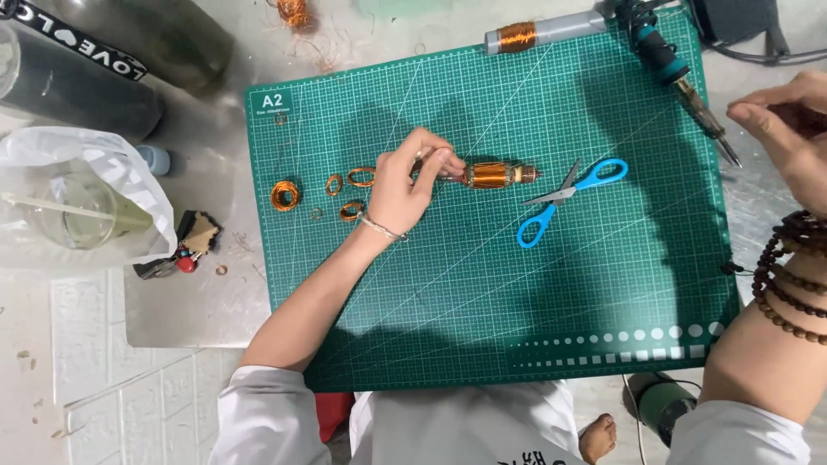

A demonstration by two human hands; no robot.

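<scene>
Fingers of the left hand (405, 185) pinch a copper-wound armature (495, 175) on the green mat (482, 301), the right hand (788, 133) pinches a thin strand, and a clear jar (73, 211) of liquid sits inside a plastic bag (95, 155).

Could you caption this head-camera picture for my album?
Left hand holds a copper-wound armature on a green cutting mat beside blue scissors.

Blue-handled scissors (562, 199) are lying open on the green cutting mat (482, 327), small copper wire coils (285, 195) are sitting near its left edge, and a soldering iron (680, 77) is resting top right.
</scene>
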